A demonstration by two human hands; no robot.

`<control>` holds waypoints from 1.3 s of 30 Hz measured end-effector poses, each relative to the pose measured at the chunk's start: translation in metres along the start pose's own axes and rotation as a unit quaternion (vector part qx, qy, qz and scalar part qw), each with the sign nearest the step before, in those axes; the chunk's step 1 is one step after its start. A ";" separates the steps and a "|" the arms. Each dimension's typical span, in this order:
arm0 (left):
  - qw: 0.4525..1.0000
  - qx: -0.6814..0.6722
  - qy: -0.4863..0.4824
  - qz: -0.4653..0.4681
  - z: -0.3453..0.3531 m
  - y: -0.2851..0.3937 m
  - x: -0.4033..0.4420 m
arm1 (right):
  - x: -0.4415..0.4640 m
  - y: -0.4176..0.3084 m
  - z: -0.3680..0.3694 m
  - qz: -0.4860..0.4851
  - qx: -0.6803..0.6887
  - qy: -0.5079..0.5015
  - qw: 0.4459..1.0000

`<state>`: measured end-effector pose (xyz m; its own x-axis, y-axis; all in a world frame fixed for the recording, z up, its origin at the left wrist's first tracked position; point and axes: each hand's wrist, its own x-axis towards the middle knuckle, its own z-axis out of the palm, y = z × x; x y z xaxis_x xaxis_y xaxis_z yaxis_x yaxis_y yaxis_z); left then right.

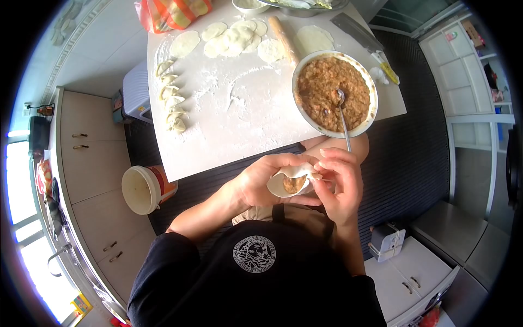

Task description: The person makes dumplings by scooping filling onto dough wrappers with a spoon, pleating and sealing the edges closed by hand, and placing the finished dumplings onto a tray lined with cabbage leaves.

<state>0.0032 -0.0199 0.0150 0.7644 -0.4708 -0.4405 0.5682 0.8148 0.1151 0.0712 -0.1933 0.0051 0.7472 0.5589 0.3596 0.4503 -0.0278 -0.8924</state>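
Observation:
Between both hands, in front of my chest, is a dough wrapper (277, 187) with brown filling (294, 184) inside, still open on the left side. My left hand (260, 180) cradles it from the left and below. The fingertips of my right hand (342, 185) pinch its right edge. A bowl of filling (333, 90) stands at the table's right front corner, a metal spoon (344, 120) resting in it. Folded dumplings (173, 101) form a row along the table's left side. Flat dough rounds (234, 39) lie at the back.
The floured white table (229, 117) lies ahead of my hands. On it are a rolling pin (283, 41), a knife (357, 34) and an orange-and-white bag (171, 12). A white bucket (143, 189) stands on the floor at left, beside cabinets (90, 163).

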 end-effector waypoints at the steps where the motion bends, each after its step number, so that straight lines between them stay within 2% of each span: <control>1: 1.000 0.007 -0.001 -0.002 -0.002 0.000 0.001 | 0.002 -0.001 -0.002 -0.003 -0.013 -0.017 1.000; 4: 1.000 0.028 0.001 -0.011 -0.005 0.004 0.002 | 0.006 -0.001 -0.008 -0.029 -0.034 -0.062 0.997; 7: 0.999 0.041 0.015 -0.005 -0.011 0.006 0.004 | 0.003 0.004 -0.006 -0.064 -0.049 -0.039 0.996; 10: 0.999 0.023 0.024 0.039 -0.012 0.007 0.003 | -0.004 0.003 -0.004 -0.024 -0.071 -0.005 0.997; 13: 0.995 0.025 -0.031 0.089 -0.013 0.009 0.000 | -0.012 0.010 0.002 0.017 -0.072 0.035 0.997; 14: 0.995 0.035 0.012 0.090 -0.013 0.007 -0.001 | -0.013 0.010 0.004 0.024 -0.076 0.035 0.996; 20: 0.981 0.139 0.083 0.104 -0.013 0.004 -0.004 | -0.008 -0.001 0.011 0.080 -0.078 0.014 0.994; 34: 0.977 0.156 0.105 0.104 -0.016 0.000 -0.003 | -0.004 -0.009 0.008 0.124 -0.057 -0.027 0.990; 37: 0.979 0.150 0.105 0.089 -0.016 -0.002 -0.003 | -0.004 -0.007 0.002 0.062 -0.119 -0.053 0.990; 39: 0.982 0.138 0.101 0.080 -0.017 -0.002 -0.003 | -0.004 -0.001 0.001 -0.006 -0.151 -0.036 0.988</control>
<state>-0.0052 -0.0147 0.0010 0.7909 -0.2445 -0.5609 0.5272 0.7377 0.4218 0.0672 -0.1947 0.0041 0.7092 0.6173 0.3405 0.5929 -0.2609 -0.7619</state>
